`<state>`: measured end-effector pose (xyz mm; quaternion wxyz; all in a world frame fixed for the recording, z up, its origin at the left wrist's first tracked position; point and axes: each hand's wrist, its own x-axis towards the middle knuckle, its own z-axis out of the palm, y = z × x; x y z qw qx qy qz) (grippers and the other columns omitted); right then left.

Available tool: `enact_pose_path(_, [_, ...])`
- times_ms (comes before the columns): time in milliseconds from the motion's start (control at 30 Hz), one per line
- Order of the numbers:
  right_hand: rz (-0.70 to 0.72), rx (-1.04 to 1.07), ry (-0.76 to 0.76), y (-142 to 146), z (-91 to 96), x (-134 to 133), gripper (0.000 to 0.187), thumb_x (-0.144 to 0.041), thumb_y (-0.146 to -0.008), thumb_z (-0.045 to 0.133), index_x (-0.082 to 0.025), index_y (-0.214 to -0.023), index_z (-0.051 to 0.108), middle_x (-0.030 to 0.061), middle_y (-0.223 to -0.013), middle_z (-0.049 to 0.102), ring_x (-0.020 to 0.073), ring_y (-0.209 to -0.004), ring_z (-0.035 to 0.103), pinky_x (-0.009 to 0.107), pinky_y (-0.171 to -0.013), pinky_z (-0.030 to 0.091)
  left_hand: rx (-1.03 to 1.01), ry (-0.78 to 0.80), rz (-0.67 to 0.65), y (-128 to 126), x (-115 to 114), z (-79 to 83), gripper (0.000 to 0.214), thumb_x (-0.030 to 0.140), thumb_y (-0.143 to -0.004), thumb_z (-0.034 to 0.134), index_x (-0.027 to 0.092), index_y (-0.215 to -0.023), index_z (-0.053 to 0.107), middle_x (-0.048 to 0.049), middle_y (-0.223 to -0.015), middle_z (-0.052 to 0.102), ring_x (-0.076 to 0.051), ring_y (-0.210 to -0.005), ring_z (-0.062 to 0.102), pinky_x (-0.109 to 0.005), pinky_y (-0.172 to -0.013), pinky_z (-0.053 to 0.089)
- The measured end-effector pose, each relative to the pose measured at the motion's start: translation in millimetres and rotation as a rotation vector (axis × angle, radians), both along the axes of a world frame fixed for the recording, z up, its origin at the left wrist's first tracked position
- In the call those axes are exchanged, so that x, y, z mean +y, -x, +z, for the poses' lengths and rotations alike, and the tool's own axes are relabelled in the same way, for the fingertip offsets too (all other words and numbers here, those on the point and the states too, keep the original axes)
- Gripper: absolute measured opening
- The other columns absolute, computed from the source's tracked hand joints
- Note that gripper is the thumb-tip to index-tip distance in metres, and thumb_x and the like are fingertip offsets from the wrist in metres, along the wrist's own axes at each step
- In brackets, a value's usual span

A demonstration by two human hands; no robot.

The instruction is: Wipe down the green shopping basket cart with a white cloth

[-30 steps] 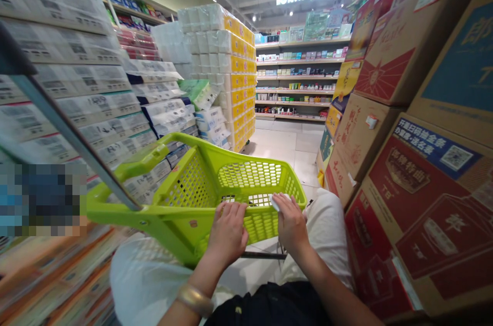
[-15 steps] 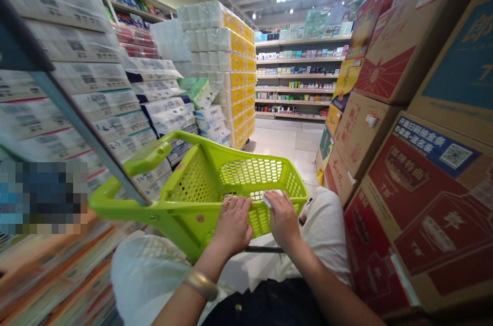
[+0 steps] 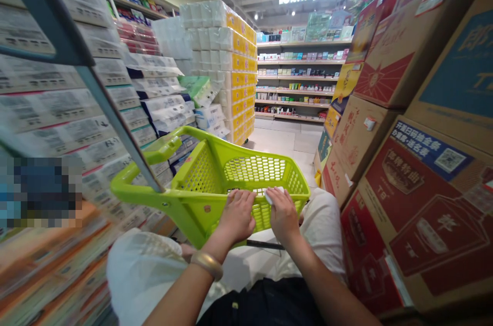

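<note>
Where both hands point(image 3: 235, 218) rest, the basket point(image 3: 254, 169) points lengthwise — forward (down-aisle)

the left hand point(image 3: 236, 215) and right hand point(image 3: 283, 215) sit over the lime-green shopping basket point(image 3: 254, 172), with open room inside it beyond them. stacked cardboard cartons point(image 3: 423, 203) crowd close on the right, packs of tissue point(image 3: 73, 126) stand close on the left, and a strip of tiled floor point(image 3: 285, 144) runs between them toward the far shelves point(image 3: 296, 79).
</note>
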<state>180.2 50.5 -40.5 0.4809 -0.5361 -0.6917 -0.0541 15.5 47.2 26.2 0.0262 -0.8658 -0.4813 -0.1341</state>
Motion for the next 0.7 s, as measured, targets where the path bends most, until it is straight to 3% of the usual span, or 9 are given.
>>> enact_pose_path(100, [0.026, -0.021, -0.011, -0.9, 0.4, -0.8, 0.048, -0.003, -0.084, 0.038, -0.022, -0.119, 0.065, 0.0071, -0.121, 0.069, 0.0203, -0.119, 0.06, 0.045, -0.111, 0.035, 0.0, -0.007, -0.016, 1.9, 3.8, 1.0, 0.053, 0.021, -0.072, 0.054, 0.02, -0.125, 0.049, -0.0096, -0.119, 0.059, -0.028, -0.117, 0.047, -0.045, -0.11, 0.024])
enact_pose_path(300, [-0.108, 0.018, -0.015, -23.7, -4.3, -4.1, 0.047, -0.003, -0.083, 0.037, -0.019, -0.117, 0.066, 0.0091, -0.118, 0.07, 0.023, -0.117, 0.061, 0.049, -0.11, 0.035, 0.006, -0.02, -0.008, 7.0, 10.9, 1.3, 0.047, 0.023, -0.073, 0.055, 0.02, -0.12, 0.053, -0.0087, -0.117, 0.06, -0.027, -0.114, 0.049, -0.044, -0.108, 0.027])
enact_pose_path(500, [0.004, -0.046, -0.026, -5.5, -0.9, -4.7, 0.049, -0.002, -0.084, 0.036, -0.02, -0.119, 0.064, 0.0066, -0.122, 0.068, 0.0208, -0.119, 0.06, 0.045, -0.111, 0.035, 0.018, -0.037, 0.003, 9.5, 19.4, 2.0, 0.043, 0.022, -0.075, 0.055, 0.017, -0.119, 0.056, -0.009, -0.114, 0.062, -0.027, -0.113, 0.051, -0.045, -0.11, 0.027])
enact_pose_path(700, [-0.058, -0.041, -0.036, -28.7, -7.8, -10.3, 0.048, -0.003, -0.084, 0.036, -0.019, -0.119, 0.065, 0.008, -0.12, 0.069, 0.0214, -0.118, 0.061, 0.047, -0.11, 0.035, 0.034, -0.035, 0.002, 17.4, 25.7, 9.1, 0.04, 0.02, -0.076, 0.056, 0.018, -0.115, 0.059, -0.009, -0.112, 0.063, -0.025, -0.115, 0.052, -0.045, -0.114, 0.027])
